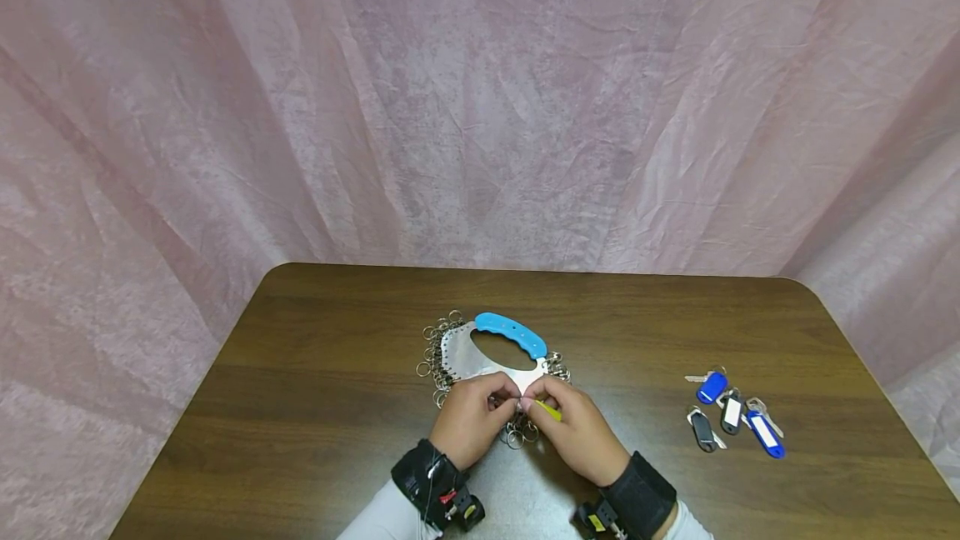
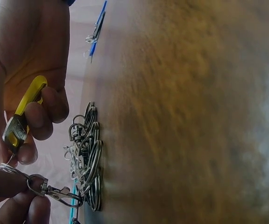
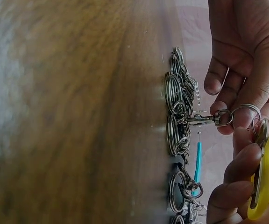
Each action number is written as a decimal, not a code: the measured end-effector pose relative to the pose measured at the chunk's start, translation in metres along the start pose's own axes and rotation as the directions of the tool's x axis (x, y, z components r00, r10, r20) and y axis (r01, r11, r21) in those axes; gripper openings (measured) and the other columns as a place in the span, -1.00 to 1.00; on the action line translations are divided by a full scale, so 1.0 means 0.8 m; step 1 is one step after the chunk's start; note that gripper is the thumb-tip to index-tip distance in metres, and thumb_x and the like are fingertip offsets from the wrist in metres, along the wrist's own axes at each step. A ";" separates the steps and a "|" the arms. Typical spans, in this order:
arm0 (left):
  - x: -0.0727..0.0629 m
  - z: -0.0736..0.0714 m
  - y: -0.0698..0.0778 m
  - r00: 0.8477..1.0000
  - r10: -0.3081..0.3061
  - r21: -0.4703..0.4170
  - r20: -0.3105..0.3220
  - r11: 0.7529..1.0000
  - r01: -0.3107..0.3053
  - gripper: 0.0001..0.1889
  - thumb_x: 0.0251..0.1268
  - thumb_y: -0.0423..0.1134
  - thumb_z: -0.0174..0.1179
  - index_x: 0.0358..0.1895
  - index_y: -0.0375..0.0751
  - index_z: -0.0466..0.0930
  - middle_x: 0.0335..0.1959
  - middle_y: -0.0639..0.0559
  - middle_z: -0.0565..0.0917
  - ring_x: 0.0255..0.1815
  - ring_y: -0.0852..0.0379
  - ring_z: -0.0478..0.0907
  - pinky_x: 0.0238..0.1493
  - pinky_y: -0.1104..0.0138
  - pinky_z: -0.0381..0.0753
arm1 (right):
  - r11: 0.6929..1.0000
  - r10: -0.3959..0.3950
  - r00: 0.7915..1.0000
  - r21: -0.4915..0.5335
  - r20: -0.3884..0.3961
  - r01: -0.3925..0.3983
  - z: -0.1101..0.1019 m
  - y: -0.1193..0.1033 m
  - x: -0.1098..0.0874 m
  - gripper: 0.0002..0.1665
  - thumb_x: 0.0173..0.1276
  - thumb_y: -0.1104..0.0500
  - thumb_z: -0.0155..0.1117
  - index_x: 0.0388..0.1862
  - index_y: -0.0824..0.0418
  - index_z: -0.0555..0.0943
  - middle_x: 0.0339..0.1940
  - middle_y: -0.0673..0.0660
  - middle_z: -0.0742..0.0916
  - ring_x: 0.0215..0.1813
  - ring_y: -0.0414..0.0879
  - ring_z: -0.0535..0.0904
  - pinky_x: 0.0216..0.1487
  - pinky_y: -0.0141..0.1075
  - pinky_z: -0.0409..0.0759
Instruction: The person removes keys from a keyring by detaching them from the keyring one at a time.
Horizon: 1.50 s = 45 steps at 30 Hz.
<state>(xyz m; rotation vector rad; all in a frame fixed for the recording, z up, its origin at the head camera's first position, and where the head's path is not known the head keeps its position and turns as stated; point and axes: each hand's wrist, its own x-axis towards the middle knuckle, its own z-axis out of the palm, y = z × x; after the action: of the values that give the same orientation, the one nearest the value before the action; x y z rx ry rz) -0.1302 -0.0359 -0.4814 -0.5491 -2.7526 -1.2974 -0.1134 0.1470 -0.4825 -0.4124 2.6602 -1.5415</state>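
Note:
A flat metal key holder (image 1: pixel 459 355) with a light-blue handle (image 1: pixel 513 332) lies on the table, its edge hung with several clips and split rings. My left hand (image 1: pixel 471 417) pinches a split ring (image 3: pixel 246 107), which hangs from a swivel clip (image 3: pixel 203 120) joined to the holder. Against that ring my right hand (image 1: pixel 576 425) grips a key (image 2: pixel 16 130) with a yellow key tag (image 2: pixel 31 94). The fingertips of both hands meet at the ring. Whether the key's own small ring is threaded onto the split ring, I cannot tell.
To the right on the wooden table (image 1: pixel 322 357) lie keys with a blue tag (image 1: pixel 712 388), a second blue tag (image 1: pixel 765 435), a black tag (image 1: pixel 703 432) and a dark grey tag (image 1: pixel 732 412). Behind the table hangs a pink curtain (image 1: pixel 487 107).

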 end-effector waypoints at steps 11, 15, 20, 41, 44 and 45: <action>-0.001 -0.001 0.002 0.999 0.042 0.012 -0.001 0.999 -0.042 -0.92 0.23 -0.30 0.36 -0.36 -0.01 0.70 -0.40 0.19 0.74 -0.40 0.41 0.53 -0.30 0.50 0.52 | 1.000 -0.008 1.000 -0.007 0.000 0.008 0.000 0.005 0.001 -0.91 0.45 0.04 0.29 -0.26 -0.03 0.58 -0.43 -0.09 0.67 -0.32 -0.26 0.54 -0.25 -0.40 0.43; -0.001 0.000 0.002 1.000 0.025 0.006 -0.010 1.000 -0.025 -0.94 0.24 -0.30 0.35 -0.34 -0.03 0.69 -0.39 0.18 0.73 -0.38 0.39 0.56 -0.29 0.49 0.54 | 1.000 0.000 1.000 0.001 -0.004 0.000 0.000 0.003 0.001 -0.94 0.44 0.09 0.31 -0.26 -0.03 0.60 -0.41 -0.13 0.66 -0.31 -0.28 0.54 -0.23 -0.39 0.44; 0.001 0.001 0.003 1.000 -0.022 -0.011 -0.021 1.000 0.022 -0.95 0.24 -0.33 0.31 -0.30 -0.07 0.69 -0.40 0.16 0.73 -0.37 0.37 0.59 -0.29 0.47 0.56 | 0.999 -0.032 0.999 -0.006 -0.014 0.032 0.002 0.000 0.000 -0.93 0.42 0.14 0.32 -0.27 -0.06 0.62 -0.33 -0.18 0.65 -0.27 -0.32 0.52 -0.16 -0.37 0.47; 0.001 0.000 0.003 0.997 -0.071 -0.012 -0.031 0.997 0.071 -0.92 0.22 -0.35 0.29 -0.34 -0.05 0.70 -0.45 0.17 0.72 -0.41 0.38 0.58 -0.31 0.46 0.55 | 0.990 -0.132 0.991 -0.051 0.001 0.132 0.004 0.005 -0.001 -0.90 0.36 0.15 0.38 -0.27 -0.08 0.65 -0.24 -0.23 0.67 -0.12 -0.34 0.57 0.02 -0.27 0.55; 0.001 0.000 0.003 0.998 -0.052 -0.012 -0.029 0.999 0.052 -0.90 0.22 -0.36 0.30 -0.36 -0.03 0.70 -0.44 0.17 0.73 -0.40 0.39 0.58 -0.31 0.46 0.55 | 0.991 -0.123 0.992 -0.048 -0.003 0.123 0.003 0.005 -0.001 -0.91 0.37 0.15 0.37 -0.27 -0.07 0.65 -0.25 -0.23 0.67 -0.13 -0.34 0.57 0.00 -0.31 0.54; 0.000 0.000 0.003 0.999 -0.046 -0.012 -0.029 0.999 0.045 -0.89 0.22 -0.36 0.31 -0.36 -0.02 0.70 -0.44 0.18 0.73 -0.40 0.39 0.58 -0.31 0.47 0.55 | 0.992 -0.120 0.993 -0.044 -0.005 0.120 0.003 0.004 -0.001 -0.92 0.38 0.15 0.37 -0.27 -0.06 0.65 -0.25 -0.22 0.67 -0.15 -0.34 0.56 -0.02 -0.33 0.53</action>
<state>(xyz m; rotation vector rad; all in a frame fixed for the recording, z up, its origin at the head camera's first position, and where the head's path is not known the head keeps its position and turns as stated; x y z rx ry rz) -0.1296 -0.0343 -0.4799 -0.4670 -2.7517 -1.3202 -0.1127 0.1465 -0.4868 -0.5799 2.7262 -1.5195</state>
